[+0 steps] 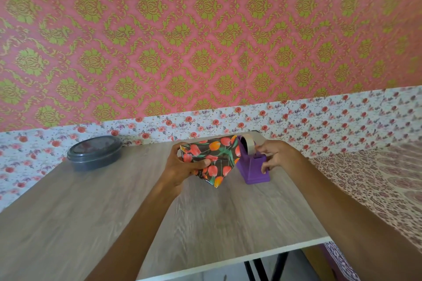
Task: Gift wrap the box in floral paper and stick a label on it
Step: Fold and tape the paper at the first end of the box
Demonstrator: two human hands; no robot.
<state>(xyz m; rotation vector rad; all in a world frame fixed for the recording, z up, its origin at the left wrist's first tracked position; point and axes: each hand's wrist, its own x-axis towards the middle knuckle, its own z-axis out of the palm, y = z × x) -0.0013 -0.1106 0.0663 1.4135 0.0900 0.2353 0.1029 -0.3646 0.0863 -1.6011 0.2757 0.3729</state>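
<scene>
Between the hands, tilted over the worktop [114,212]: box [212,159] in glossy floral paper. Likely light, stiff, slippery, and quick to crease; best held across flat faces. Left hand [181,167] clamps it, thumb pinning a fold; right hand [275,155] curls round the purple tape dispenser [252,170] alongside.

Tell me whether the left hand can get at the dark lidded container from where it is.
Probably yes, once freed. Only bare table lies between the left hand and the container off to its left, but that hand grips the wrapped box, while the right hand holds the tape dispenser.
</scene>
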